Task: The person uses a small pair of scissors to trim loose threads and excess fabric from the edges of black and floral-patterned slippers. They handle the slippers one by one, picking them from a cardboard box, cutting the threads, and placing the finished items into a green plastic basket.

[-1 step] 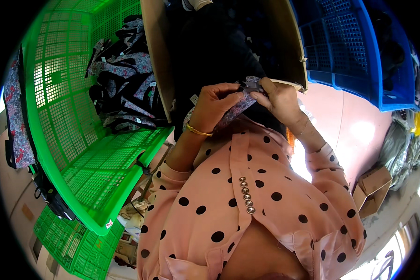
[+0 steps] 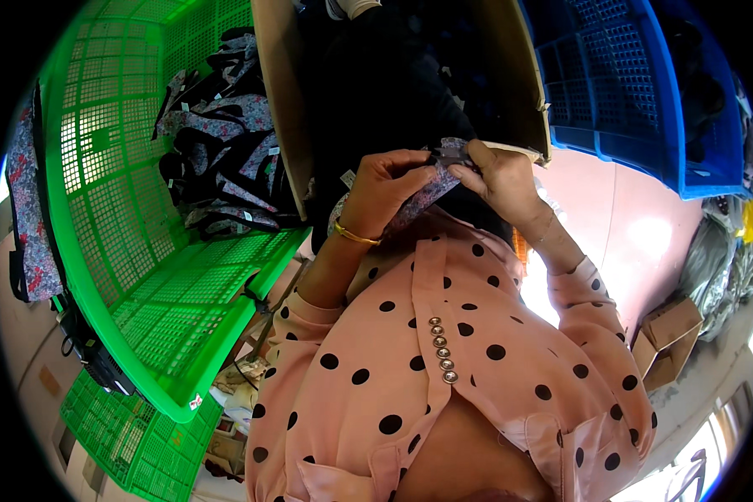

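A grey-purple floral fabric piece (image 2: 422,197) is stretched between my two hands, close to the front of my polka-dot shirt. My left hand (image 2: 385,186) pinches it with thumb and fingertips. Opposite, my right hand (image 2: 504,182) grips its other end, thumb pressed against the cloth. A short dark strip (image 2: 452,156) lies on the fabric between my fingertips; its exact kind is too small to tell. Part of the fabric hangs behind my left wrist and is hidden there. A pale tag (image 2: 348,178) shows beside the left hand.
At left, a green plastic crate (image 2: 155,276) holds several floral pieces with black edging (image 2: 230,117). An open cardboard box (image 2: 280,92) with dark contents stands ahead, over my dark-clothed leg. A blue crate (image 2: 611,92) is at right. A small carton (image 2: 669,330) lies on the lower right.
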Available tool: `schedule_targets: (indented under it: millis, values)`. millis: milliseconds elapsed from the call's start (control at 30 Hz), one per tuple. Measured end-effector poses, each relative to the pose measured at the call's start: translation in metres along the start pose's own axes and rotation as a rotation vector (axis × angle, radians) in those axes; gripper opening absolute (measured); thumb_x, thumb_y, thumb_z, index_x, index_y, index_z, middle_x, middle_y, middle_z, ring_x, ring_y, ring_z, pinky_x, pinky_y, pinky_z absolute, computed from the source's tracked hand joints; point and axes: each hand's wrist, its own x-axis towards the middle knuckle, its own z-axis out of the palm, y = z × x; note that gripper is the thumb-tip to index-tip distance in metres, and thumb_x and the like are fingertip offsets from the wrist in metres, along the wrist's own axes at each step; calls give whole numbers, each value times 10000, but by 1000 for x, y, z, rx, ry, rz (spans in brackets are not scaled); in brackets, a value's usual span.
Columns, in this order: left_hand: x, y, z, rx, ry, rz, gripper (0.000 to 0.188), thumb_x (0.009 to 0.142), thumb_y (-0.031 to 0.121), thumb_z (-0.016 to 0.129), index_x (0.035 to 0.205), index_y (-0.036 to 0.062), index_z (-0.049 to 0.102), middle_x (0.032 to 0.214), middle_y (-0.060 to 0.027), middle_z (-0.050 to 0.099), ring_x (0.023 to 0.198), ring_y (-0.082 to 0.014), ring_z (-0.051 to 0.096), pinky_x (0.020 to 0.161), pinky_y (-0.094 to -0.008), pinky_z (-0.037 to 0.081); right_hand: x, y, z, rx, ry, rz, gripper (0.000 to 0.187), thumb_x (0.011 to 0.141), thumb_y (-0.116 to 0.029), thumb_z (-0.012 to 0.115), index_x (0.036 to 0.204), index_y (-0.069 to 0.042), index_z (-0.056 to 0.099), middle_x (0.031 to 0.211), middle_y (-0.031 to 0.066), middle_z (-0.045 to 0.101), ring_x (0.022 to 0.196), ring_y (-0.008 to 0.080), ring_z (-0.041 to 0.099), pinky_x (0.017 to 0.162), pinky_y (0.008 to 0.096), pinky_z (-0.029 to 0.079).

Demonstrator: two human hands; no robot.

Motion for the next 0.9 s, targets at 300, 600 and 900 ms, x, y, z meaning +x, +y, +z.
schedule_targets:
  millis: [300,600,900]
  values:
    - [-32,22,22,213,-28,98,158,835,-5,698,983,-57,685,882,-6,649,753,-39,560,660,-174,451,-8,9,-43,795,-73,432,389,985,-383,555,772,-59,523,618,-23,432,575,48,426,521,219,370]
    - [-55,74,32,374,-444,-75,226,807,-12,662,1030,-29,690,925,-25,690,778,-31,571,709,-169,466,0,-38,-64,1170,-235,151,553,778,-487,739,1055,-14,663,947,157,685,926,274,685,875,388,535]
    - [-65,65,6,280,-372,-86,225,835,-23,563,1031,-52,669,858,8,638,789,-30,556,696,-171,452,-12,-45,-55,1254,-732,239,319,768,-135,821,1006,-32,636,874,-29,614,815,37,539,725,204,447]
